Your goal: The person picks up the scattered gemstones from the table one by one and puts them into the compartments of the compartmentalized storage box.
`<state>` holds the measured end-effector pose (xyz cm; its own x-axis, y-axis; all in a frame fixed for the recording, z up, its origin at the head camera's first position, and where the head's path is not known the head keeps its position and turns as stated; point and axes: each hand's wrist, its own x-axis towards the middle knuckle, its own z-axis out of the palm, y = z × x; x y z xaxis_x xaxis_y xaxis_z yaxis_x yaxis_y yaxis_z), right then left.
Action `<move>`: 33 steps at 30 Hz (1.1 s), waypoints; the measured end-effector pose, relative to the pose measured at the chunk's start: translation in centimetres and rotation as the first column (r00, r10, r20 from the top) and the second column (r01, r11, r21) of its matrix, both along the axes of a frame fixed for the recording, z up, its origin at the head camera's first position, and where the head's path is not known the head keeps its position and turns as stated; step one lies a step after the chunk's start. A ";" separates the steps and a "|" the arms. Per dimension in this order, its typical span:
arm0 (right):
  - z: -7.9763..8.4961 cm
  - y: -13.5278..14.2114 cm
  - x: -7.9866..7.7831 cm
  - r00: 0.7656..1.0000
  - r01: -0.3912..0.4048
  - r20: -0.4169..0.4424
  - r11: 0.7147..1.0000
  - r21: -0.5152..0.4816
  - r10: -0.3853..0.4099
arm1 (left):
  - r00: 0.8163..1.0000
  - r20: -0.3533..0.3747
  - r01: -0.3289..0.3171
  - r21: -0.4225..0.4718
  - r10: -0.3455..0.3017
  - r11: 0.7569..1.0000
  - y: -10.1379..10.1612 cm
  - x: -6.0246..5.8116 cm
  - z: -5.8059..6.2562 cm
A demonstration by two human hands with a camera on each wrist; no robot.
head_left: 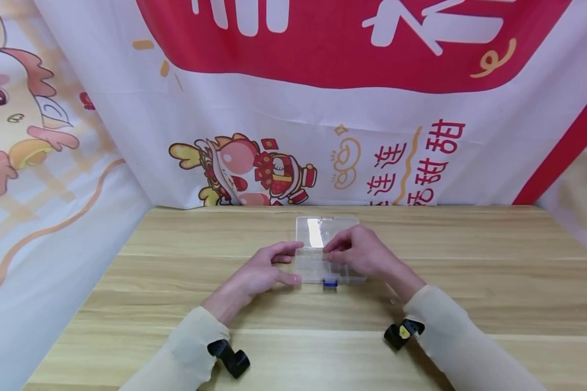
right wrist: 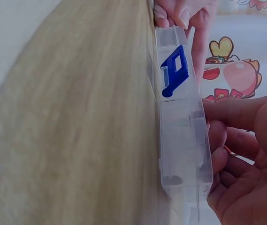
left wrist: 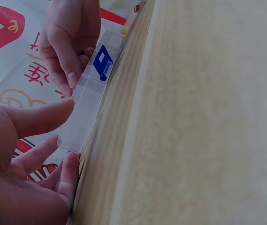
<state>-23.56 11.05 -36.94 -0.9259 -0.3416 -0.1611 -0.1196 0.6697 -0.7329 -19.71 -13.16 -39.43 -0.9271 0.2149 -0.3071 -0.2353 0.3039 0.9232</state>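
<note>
A clear plastic compartment box [head_left: 309,266] lies on the table with its clear lid [head_left: 339,224] laid back. The blue latch [right wrist: 175,70] hangs at the front of the box. At the box's left end, my left hand [head_left: 268,266] has thumb and forefinger spread and fairly straight, thumb by the front corner, fingers at the side and behind. My right hand [head_left: 364,251] reaches over the compartments from the right, other fingers curled. Its thumb and forefinger tips meet at what looks like a clear divider [right wrist: 176,100]; the exact contact is partly hidden.
The wooden table [head_left: 274,353] runs back to a printed cloth [head_left: 254,108] hanging upright behind the box. A similar cloth [head_left: 78,228] stands along the left. On the table near the right wrist lies a small clear piece [head_left: 395,300], too faint to identify.
</note>
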 end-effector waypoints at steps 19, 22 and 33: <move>-0.1 -0.4 0.6 0.998 0.060 0.021 0.998 -0.019 -0.060 | 1.000 -0.007 0.006 -0.001 -0.006 1.000 0.0 0.0 0.0; -0.2 -0.3 0.7 0.998 0.056 0.010 0.998 -0.025 -0.055 | 1.000 -0.010 0.011 0.001 -0.011 1.000 0.0 0.0 0.1; -0.3 -0.4 1.1 0.998 0.068 0.000 0.997 -0.041 -0.068 | 1.000 -0.018 0.010 -0.011 -0.010 1.000 -0.1 0.1 0.1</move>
